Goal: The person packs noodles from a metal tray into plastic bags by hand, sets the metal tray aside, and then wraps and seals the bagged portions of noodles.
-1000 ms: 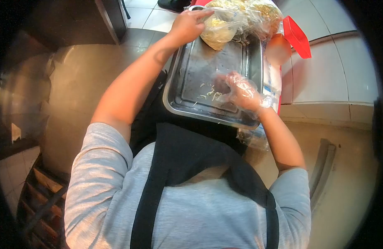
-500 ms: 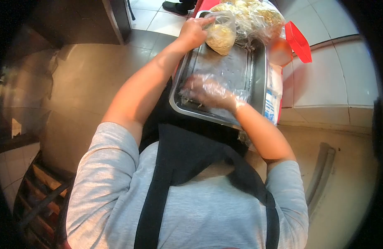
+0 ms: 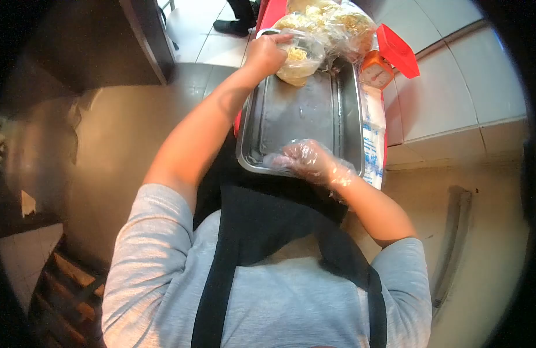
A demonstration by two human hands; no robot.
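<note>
Metal tray (image 3: 300,113) sits right in front of you, near rim by your black apron (image 3: 268,226). Your right hand (image 3: 310,161), in a clear disposable glove, is low at the near wall, fingers curled; can't tell if they pinch anything. Judgement: press fingertips flat to the metal, work along the wall into the corners, don't let loose glove film bunch. White packet with blue print (image 3: 371,145) lies along the tray's right side.

Farther out, your bare left hand (image 3: 266,56) pinches the mouth edge of a small clear plastic bag (image 3: 298,75) over the tray's far left; pale yellow shreds (image 3: 296,54) inside. Can't tell if the bag's bottom touches metal. Better to spread that mouth wide, over the tray, so strays land inside.

Past the right side: orange dial scale (image 3: 377,71), then red plastic container (image 3: 398,52), contents hidden. Far end: big clear bag (image 3: 349,26), bulging with similar shreds.
</note>
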